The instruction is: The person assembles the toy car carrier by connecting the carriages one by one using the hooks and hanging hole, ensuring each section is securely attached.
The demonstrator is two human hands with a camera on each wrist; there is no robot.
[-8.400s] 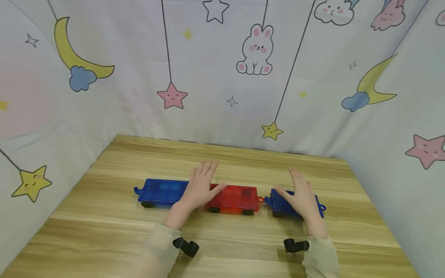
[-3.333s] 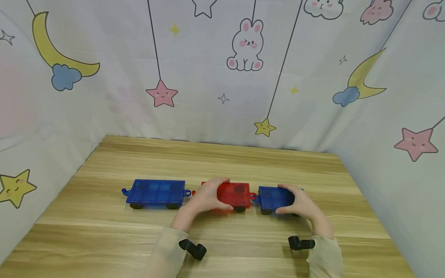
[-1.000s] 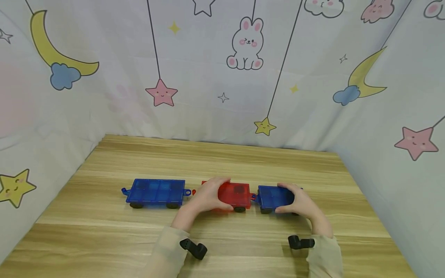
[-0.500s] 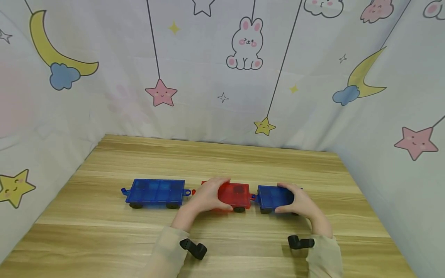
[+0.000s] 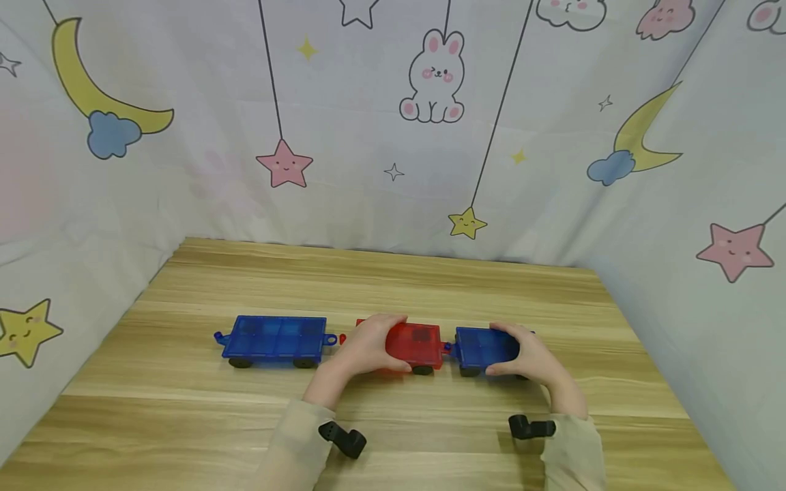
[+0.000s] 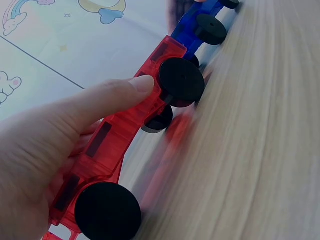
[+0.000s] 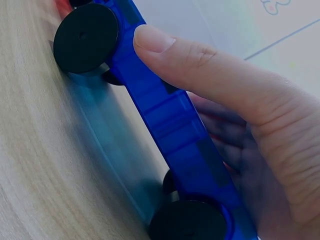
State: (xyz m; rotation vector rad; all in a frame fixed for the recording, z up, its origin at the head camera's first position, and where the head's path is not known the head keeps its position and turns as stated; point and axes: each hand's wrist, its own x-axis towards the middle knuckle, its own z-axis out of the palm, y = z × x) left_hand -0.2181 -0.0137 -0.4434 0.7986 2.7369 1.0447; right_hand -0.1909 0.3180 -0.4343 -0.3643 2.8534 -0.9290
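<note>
Three see-through plastic toy train cars with black wheels stand in a row on the table. My left hand [image 5: 368, 344] grips the red train car [image 5: 417, 343] by its long sides, its thumb along the near side in the left wrist view. On the right, my right hand [image 5: 529, 354] holds a blue train car [image 5: 485, 346] the same way, thumb on the near side. Between these two cars, the blue hook [image 5: 448, 348] meets the red car's end; I cannot tell how firmly it is coupled. Another blue train car [image 5: 276, 337] stands at the left, untouched, its loop just apart from the red hook [image 5: 342, 339].
The wood-grain table [image 5: 393, 429] stretches in front of and behind the row. White curtains [image 5: 356, 211] printed with moons, stars and a rabbit hang behind the table and along both sides. Each wrist wears a small black camera [image 5: 346, 440].
Over 8 seconds ago my fingers were spread over the cars; since then both hands have gripped, and the red and right blue cars have come together. In the last second, almost nothing moved.
</note>
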